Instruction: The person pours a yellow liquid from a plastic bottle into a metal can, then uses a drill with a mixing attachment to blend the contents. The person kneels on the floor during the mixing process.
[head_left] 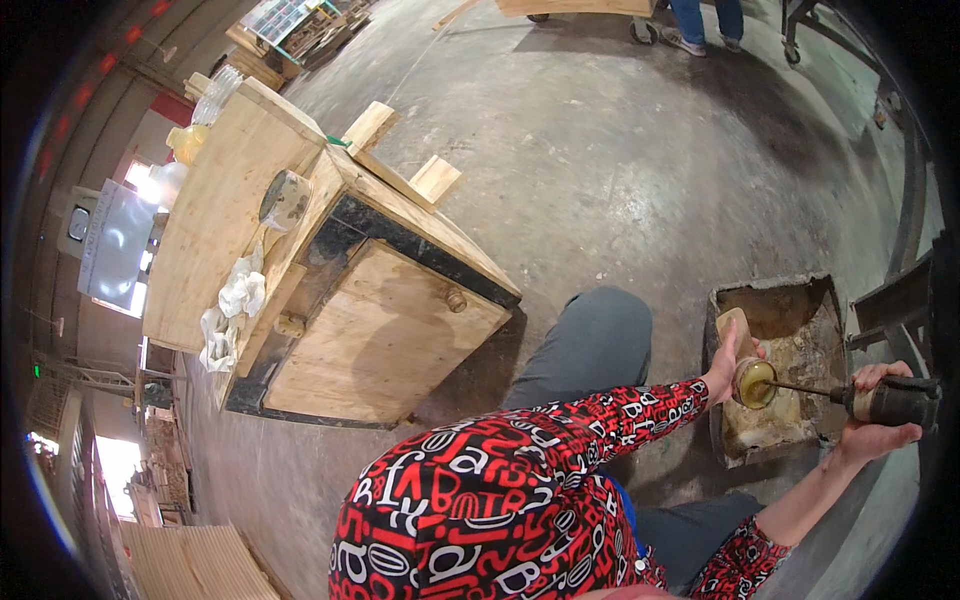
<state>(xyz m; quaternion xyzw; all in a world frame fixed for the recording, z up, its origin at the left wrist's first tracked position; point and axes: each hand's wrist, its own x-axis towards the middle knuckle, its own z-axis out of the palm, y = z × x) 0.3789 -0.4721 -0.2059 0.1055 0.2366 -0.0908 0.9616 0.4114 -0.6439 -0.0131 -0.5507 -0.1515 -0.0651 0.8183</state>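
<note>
- Head: left hand (722, 372) clamped on wooden block (742, 323), beside cup of yellowish liquid (752, 386), over bin's (800, 312) left edge.
- Right hand (866, 436) clamped round black drill-like tool (908, 402), past right edge.
- Rod (805, 388) reaches cup; looks mid-job, remainder unclear.

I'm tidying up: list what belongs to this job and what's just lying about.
Job in hand:
- black-bodied tool in right hand
- tan block in left hand
- round yellowish piece at tool's shaft
- worn open box beneath, probably

Apparently lying about:
- dirty round container
- crumpled white cloth or paper
- stacked boards
</note>
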